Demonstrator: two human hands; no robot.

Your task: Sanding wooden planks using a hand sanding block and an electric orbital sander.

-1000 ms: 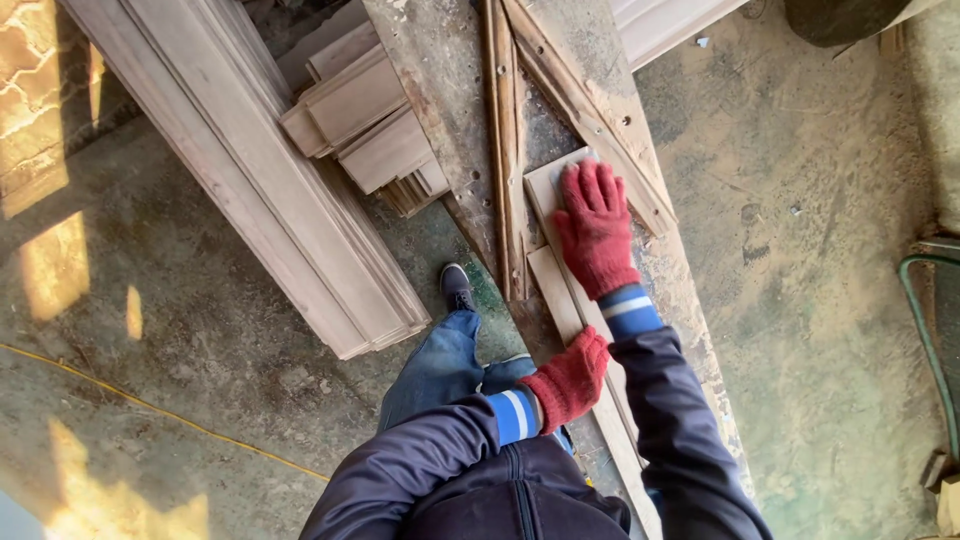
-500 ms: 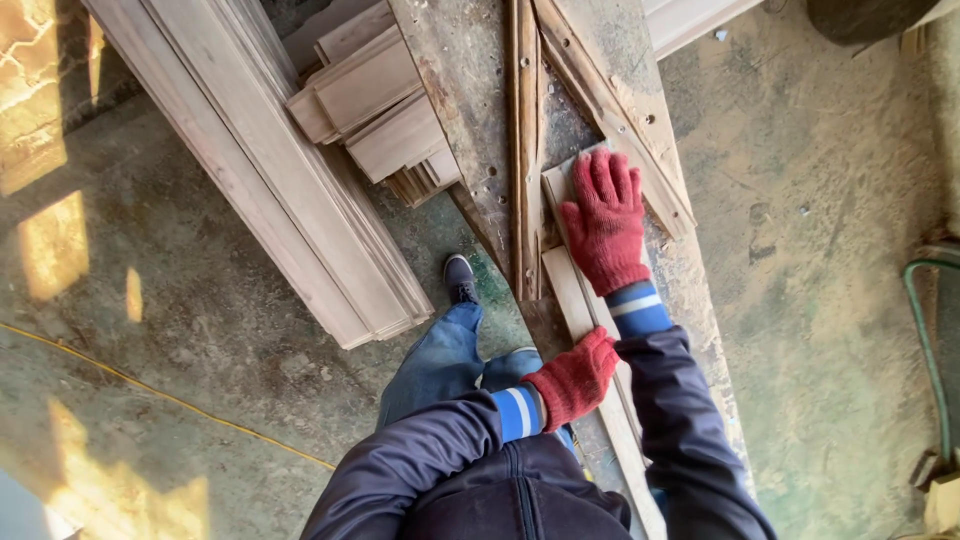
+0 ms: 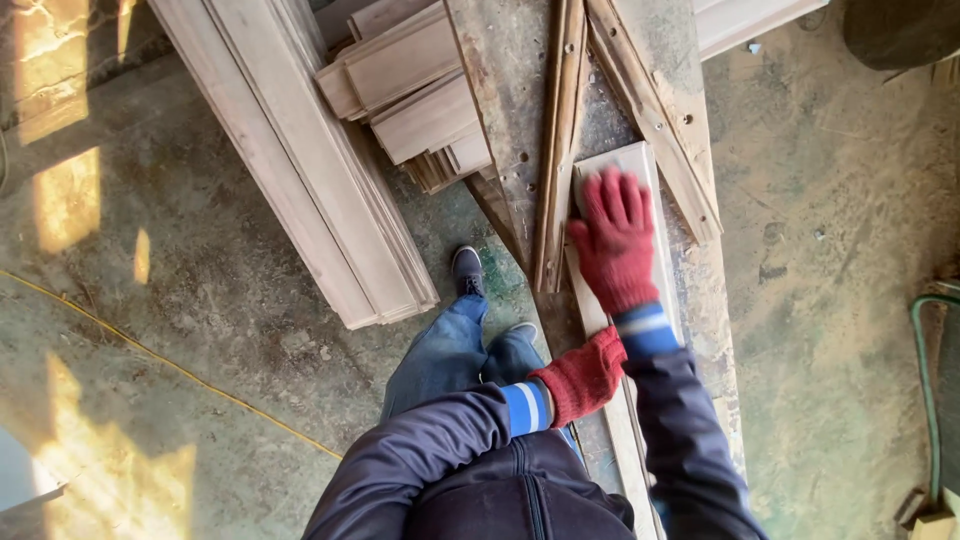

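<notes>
A rough, dusty concrete floor (image 3: 200, 300), stained green and grey, fills the frame, with sunlit patches along the left edge and a thin yellow cord (image 3: 170, 365) running diagonally across the lower left. At upper left lies a long stack of pale moulded planks (image 3: 300, 170), and just right of it a heap of shorter grooved boards (image 3: 410, 90). At centre top a worn, scuffed workbench (image 3: 500, 90) carries nailed wooden guide strips (image 3: 555, 150). On it lies a narrow pale board (image 3: 655, 200). The left hand (image 3: 585, 375), in a red knit glove, is curled against the board's near edge at lower centre. The right hand (image 3: 615, 240), gloved alike, presses flat on the board, fingers spread. A green hose (image 3: 925, 380) curves at the right edge.
</notes>
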